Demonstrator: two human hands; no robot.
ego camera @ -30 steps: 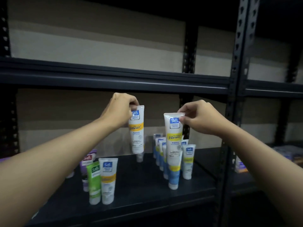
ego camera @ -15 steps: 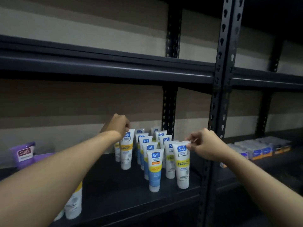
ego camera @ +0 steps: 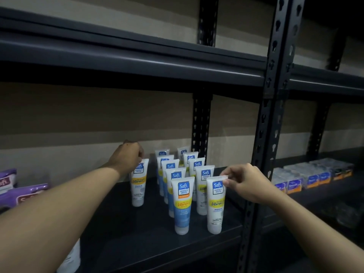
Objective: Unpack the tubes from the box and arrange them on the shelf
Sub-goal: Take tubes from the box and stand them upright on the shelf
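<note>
While the left hand [ego camera: 128, 159] is gripping the crimped top of a white plastic tube with a yellow band [ego camera: 138, 185], that tube is standing cap-down on the dark metal shelf [ego camera: 118, 235], just left of two rows of matching tubes [ego camera: 174, 175]. The right hand [ego camera: 247, 183] is pinching the crimp of a second white yellow-banded tube [ego camera: 215, 205] fronting the right row, its long axis running straight down from the fingers. Both labels are showing "Safi PERFECT WHITE" and "Vitamin C".

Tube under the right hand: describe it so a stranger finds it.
On the dark shelf, two rows of upright tubes stand by the black post. It is the front tube of the right row, its top pinched by the right hand; all white below its yellow band, unlike the blue-bodied neighbour.
</note>
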